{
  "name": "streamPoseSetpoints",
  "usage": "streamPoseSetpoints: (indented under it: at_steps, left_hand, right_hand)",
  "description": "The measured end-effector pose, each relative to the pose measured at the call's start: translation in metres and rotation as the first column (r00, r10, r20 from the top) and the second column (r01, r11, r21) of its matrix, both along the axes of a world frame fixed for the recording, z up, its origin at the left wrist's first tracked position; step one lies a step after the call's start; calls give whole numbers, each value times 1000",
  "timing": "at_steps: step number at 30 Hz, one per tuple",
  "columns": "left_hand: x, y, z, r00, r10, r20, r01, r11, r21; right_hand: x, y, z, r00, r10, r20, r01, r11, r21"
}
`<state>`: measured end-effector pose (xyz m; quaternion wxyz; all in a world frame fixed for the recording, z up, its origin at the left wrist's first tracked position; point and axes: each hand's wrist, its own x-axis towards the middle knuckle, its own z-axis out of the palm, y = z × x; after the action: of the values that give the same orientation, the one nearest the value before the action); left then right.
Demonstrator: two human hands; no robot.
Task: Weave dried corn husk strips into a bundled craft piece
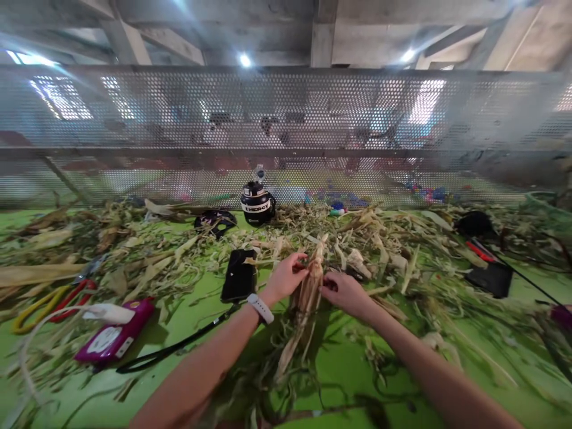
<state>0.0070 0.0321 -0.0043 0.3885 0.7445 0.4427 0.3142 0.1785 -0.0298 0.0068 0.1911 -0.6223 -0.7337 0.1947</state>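
My left hand (286, 276) and my right hand (345, 293) both grip a dried corn ear in its husk (310, 286), which stands upright over the green table (353, 363). The left fingers pinch the husk near its top. The right fingers close on its right side. A white band (260, 308) sits on my left wrist. Loose husk strips hang down from the ear toward me.
Dry corn husks (147, 262) litter the table. A black phone (240, 274) lies left of my hands, a magenta power bank (114, 336) with a white cable further left, scissors (49, 301) at the far left. A black bottle (257, 204) stands by the perforated metal screen (286, 131). A black pouch (489, 277) lies right.
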Motion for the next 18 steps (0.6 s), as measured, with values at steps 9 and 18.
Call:
streamPoseSetpoints:
  at_steps: [9, 18]
  left_hand:
    - [0, -8, 11, 925, -59, 376, 108, 988, -110]
    - [-8, -7, 2, 888, -226, 402, 291, 950, -110]
  right_hand:
    - [6, 14, -18, 726, 41, -686, -32, 999, 26]
    - [4, 10, -6, 628, -28, -777, 55, 998, 8]
